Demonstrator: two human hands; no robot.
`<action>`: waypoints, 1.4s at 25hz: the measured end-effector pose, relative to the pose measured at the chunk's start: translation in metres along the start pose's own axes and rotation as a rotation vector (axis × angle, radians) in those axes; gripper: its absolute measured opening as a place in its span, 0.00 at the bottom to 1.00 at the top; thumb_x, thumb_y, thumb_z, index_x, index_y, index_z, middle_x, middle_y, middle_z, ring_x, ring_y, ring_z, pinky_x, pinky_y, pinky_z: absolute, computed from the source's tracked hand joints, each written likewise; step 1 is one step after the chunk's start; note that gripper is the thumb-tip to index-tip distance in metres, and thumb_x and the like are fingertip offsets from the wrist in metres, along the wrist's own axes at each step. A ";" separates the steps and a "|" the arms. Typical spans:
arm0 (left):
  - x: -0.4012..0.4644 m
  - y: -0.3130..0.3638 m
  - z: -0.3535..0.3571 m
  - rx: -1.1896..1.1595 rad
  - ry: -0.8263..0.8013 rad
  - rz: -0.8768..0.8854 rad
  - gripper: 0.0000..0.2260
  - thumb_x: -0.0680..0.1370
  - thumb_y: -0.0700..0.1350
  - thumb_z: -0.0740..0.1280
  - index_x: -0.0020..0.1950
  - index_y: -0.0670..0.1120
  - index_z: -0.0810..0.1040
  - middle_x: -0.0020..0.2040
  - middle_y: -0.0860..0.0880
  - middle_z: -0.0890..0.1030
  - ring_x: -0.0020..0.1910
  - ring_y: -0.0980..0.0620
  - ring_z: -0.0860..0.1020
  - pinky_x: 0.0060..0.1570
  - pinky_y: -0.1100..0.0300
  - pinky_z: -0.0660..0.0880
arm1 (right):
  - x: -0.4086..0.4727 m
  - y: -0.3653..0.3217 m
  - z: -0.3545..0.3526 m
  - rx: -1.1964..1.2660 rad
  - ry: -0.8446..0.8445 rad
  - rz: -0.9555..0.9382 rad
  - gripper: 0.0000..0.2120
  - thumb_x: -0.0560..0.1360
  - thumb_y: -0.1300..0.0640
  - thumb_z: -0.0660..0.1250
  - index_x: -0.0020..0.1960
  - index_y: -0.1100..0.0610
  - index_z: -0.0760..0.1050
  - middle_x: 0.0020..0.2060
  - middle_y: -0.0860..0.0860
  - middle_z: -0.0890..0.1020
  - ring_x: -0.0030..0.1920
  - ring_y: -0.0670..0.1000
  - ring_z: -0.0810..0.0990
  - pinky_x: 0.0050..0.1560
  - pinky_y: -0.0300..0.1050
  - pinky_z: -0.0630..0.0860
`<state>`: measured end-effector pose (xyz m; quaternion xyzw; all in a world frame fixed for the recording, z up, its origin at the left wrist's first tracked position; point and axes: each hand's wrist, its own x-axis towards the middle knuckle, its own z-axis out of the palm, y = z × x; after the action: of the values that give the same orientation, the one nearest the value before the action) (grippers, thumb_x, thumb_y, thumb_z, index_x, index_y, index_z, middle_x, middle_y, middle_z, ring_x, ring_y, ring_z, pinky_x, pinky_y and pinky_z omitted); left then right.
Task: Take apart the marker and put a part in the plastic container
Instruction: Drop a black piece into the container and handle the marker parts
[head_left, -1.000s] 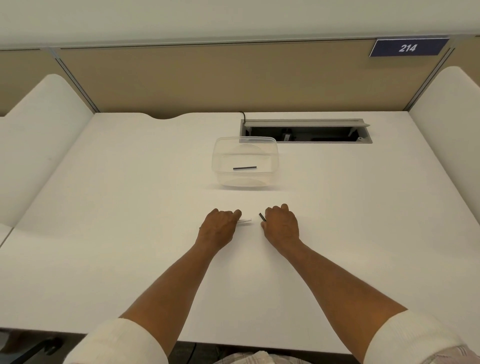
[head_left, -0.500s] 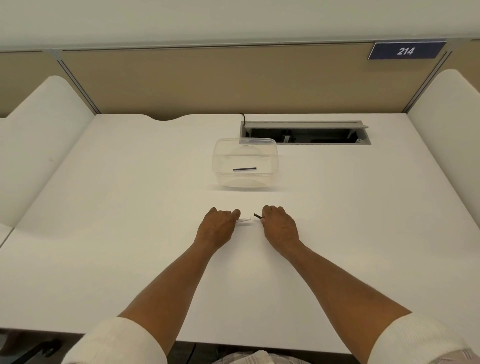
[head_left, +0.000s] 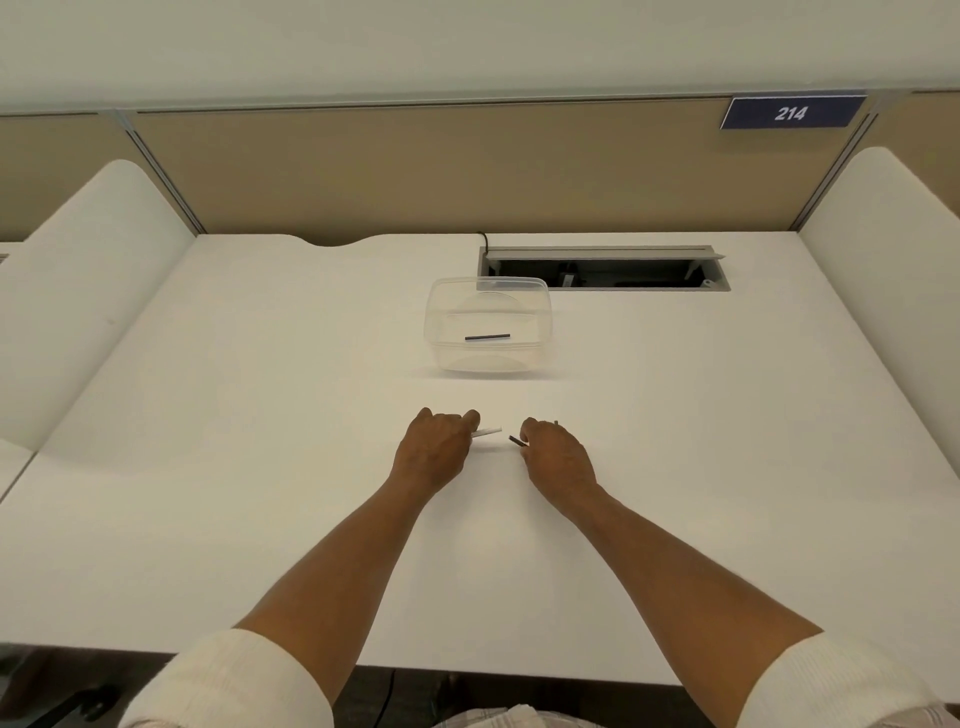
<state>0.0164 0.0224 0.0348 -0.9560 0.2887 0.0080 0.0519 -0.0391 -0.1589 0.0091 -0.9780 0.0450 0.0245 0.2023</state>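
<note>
On bare desk (head_left: 208, 493), hands (head_left: 434, 454) clear of container (head_left: 487, 325).

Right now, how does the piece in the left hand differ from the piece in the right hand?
The piece in the left hand is white; the piece in the right hand is dark. The white piece pokes out rightward from the left hand, nearly level; the dark piece pokes leftward from the right hand, tilted. Both are thin, mostly hidden by fingers, with a gap between their tips.
</note>
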 end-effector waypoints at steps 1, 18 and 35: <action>-0.002 0.001 0.000 -0.003 -0.005 0.000 0.06 0.79 0.38 0.58 0.53 0.47 0.70 0.41 0.48 0.82 0.37 0.42 0.78 0.41 0.55 0.61 | -0.003 0.000 0.003 0.003 -0.018 0.004 0.04 0.78 0.60 0.61 0.53 0.58 0.72 0.47 0.54 0.79 0.49 0.57 0.77 0.45 0.48 0.71; -0.017 -0.003 0.004 -0.023 -0.005 -0.012 0.05 0.80 0.41 0.57 0.53 0.47 0.70 0.42 0.48 0.82 0.37 0.42 0.77 0.41 0.55 0.62 | -0.015 -0.002 0.009 -0.052 0.070 0.094 0.11 0.80 0.51 0.62 0.56 0.59 0.71 0.51 0.53 0.78 0.52 0.55 0.78 0.46 0.47 0.73; -0.012 -0.010 0.001 -0.006 -0.002 -0.019 0.06 0.80 0.40 0.57 0.54 0.47 0.71 0.43 0.48 0.82 0.38 0.43 0.77 0.42 0.55 0.63 | -0.002 0.019 -0.001 0.025 -0.033 0.089 0.04 0.79 0.60 0.56 0.50 0.57 0.70 0.48 0.51 0.76 0.49 0.54 0.74 0.44 0.47 0.70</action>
<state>0.0122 0.0368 0.0355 -0.9588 0.2795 0.0092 0.0492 -0.0425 -0.1760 0.0026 -0.9718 0.0857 0.0489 0.2142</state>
